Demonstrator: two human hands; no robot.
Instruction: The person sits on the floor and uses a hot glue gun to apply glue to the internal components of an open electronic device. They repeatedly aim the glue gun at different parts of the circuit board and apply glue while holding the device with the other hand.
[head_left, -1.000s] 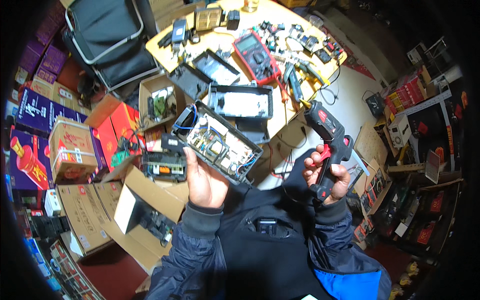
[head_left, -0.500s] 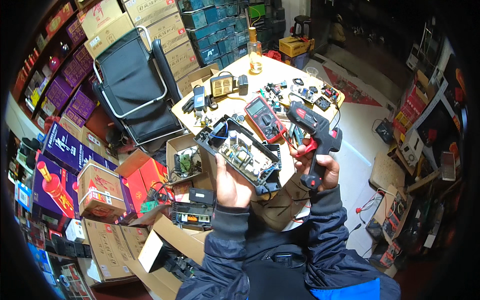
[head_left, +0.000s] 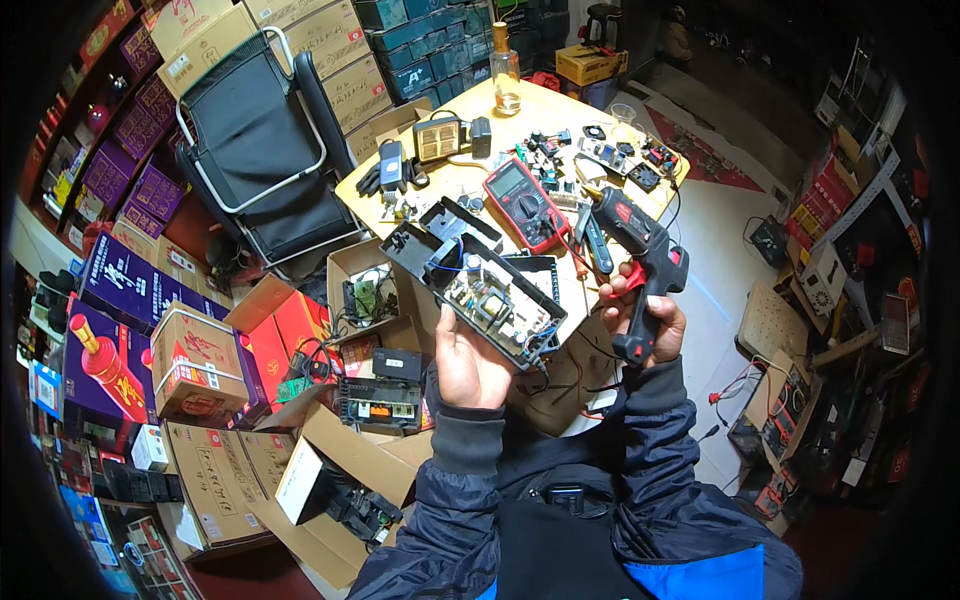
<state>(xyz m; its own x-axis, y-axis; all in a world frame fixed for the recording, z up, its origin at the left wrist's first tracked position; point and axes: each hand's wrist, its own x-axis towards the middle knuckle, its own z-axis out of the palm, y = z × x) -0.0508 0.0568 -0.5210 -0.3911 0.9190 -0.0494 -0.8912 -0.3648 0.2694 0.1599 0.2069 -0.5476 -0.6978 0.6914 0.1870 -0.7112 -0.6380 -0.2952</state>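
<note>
My left hand (head_left: 474, 368) grips the lower left side of an opened black power supply case (head_left: 405, 255), thumb up along its edge and the other fingers hidden beneath. The case lies tilted, with a circuit board (head_left: 497, 309) of coils, capacitors and wires facing up inside it. My right hand (head_left: 655, 322) is wrapped round the handle of a black glue gun (head_left: 632, 222) with a red trigger. The gun's nozzle points up and away over the table, apart from the case. Just beyond the case, a red multimeter (head_left: 525, 203) lies on the table.
The wooden table (head_left: 455, 112) carries a glass bottle (head_left: 506, 80), an adapter (head_left: 391, 163), a pocketknife-like tool (head_left: 596, 245) and loose electronic parts (head_left: 550, 150). A black folding chair (head_left: 250, 140) stands left. Open cartons (head_left: 360, 440) crowd the lower left; a parts box (head_left: 768, 400) stands right.
The glue gun has turned, its nozzle now showing toward the far left, and has moved slightly right and away. The case has shifted a little in my left hand's grip.
</note>
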